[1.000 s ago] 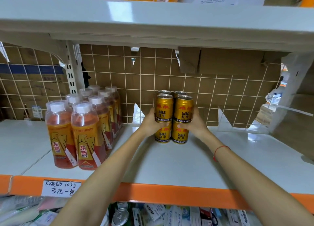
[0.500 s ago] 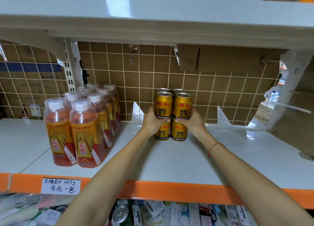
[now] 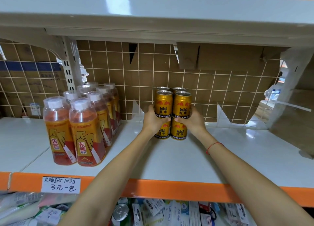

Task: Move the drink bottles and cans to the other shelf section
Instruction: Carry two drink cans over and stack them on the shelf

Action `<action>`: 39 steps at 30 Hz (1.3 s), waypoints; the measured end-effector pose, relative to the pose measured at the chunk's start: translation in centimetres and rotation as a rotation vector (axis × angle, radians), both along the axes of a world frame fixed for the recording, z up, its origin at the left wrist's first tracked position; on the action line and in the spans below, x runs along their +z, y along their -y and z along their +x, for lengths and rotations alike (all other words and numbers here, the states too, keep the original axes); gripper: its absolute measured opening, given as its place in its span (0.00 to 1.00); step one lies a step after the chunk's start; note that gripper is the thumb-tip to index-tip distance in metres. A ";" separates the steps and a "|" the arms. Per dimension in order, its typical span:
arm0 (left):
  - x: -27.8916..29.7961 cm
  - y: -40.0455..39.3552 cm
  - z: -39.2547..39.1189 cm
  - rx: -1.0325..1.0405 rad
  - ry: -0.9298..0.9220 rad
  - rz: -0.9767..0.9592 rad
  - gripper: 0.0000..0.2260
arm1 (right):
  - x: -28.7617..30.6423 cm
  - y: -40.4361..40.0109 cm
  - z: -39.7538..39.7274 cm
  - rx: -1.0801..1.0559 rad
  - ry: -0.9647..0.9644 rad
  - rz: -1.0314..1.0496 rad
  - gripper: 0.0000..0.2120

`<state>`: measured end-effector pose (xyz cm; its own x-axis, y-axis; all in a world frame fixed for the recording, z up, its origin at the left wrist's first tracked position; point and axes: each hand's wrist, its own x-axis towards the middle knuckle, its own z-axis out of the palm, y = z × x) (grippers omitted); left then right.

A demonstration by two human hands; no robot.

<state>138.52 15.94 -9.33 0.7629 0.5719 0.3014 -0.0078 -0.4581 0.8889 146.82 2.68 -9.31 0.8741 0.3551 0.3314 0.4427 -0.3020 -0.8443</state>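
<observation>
Left hand (image 3: 153,119) and right hand (image 3: 193,120) clamp stacked gold cans (image 3: 172,113) from both sides; rear cans mostly hidden, fingers behind unseen.

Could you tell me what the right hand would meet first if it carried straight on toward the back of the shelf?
Probably the wire grid panel backing the shelf; the right hand seems clear until there, though depth is uncertain.

White shelf (image 3: 169,163) edged in orange, wire grid back (image 3: 144,76) over brown cardboard (image 3: 220,59), handwritten price label (image 3: 60,185).
</observation>
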 end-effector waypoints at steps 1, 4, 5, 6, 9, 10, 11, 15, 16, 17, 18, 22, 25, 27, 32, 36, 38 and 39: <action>0.0 0.1 0.0 0.004 0.004 -0.001 0.32 | 0.0 0.0 0.0 0.001 0.003 -0.001 0.29; 0.0 0.2 0.0 0.014 0.008 0.002 0.32 | 0.1 0.0 -0.1 0.002 0.002 -0.005 0.29; 0.0 0.2 0.0 0.013 0.006 0.002 0.31 | 0.1 0.1 -0.1 -0.001 0.000 -0.003 0.29; 0.0 0.2 0.0 0.012 0.003 0.002 0.31 | 0.1 0.1 -0.1 -0.003 -0.001 -0.001 0.29; 0.0 0.1 0.0 0.007 -0.006 0.002 0.31 | 0.1 0.1 -0.2 0.000 -0.001 -0.008 0.29; 0.0 0.1 0.0 0.001 -0.009 -0.003 0.32 | 0.1 0.1 -0.1 0.001 -0.002 -0.016 0.29; 0.0 0.0 0.0 -0.009 -0.015 -0.008 0.32 | 0.1 0.0 -0.1 -0.001 0.000 -0.027 0.29; 0.4 -0.1 -0.1 -0.045 -0.077 0.020 0.33 | 0.4 0.0 -0.3 -0.003 -0.001 -0.095 0.29; 0.5 -0.1 -0.2 -0.053 -0.093 0.033 0.33 | 0.4 0.0 -0.4 -0.004 -0.006 -0.108 0.29; 0.6 0.0 -0.5 -0.062 -0.102 0.046 0.33 | 0.5 0.1 -0.5 -0.003 -0.011 -0.113 0.29; 0.6 0.0 -0.7 -0.070 -0.108 0.060 0.33 | 0.6 0.3 -0.7 -0.003 -0.017 -0.112 0.29; 1.0 0.3 -2.0 -0.023 -0.102 0.170 0.30 | 1.4 0.9 -2.2 -0.049 -0.019 -0.105 0.27; 2.0 0.8 -4.0 0.058 -0.098 0.268 0.29 | 2.2 1.5 -4.4 -0.079 0.030 -0.122 0.26; 2.6 1.2 -5.7 0.084 -0.101 0.308 0.29 | 2.8 2.0 -6.3 -0.075 0.057 -0.121 0.24; 3.8 1.1 -10.5 0.126 -0.125 0.337 0.28 | 4.0 3.0 -10.7 -0.008 0.120 -0.100 0.15; 4.9 0.7 -14.6 0.161 -0.109 0.351 0.26 | 5.2 2.6 -13.5 0.025 0.113 -0.126 0.19; 5.4 0.4 -16.8 0.201 -0.092 0.354 0.24 | 5.7 2.0 -14.9 0.050 0.121 -0.129 0.20; 5.6 0.2 -18.0 0.226 -0.083 0.353 0.23 | 5.9 1.6 -15.8 0.064 0.129 -0.128 0.21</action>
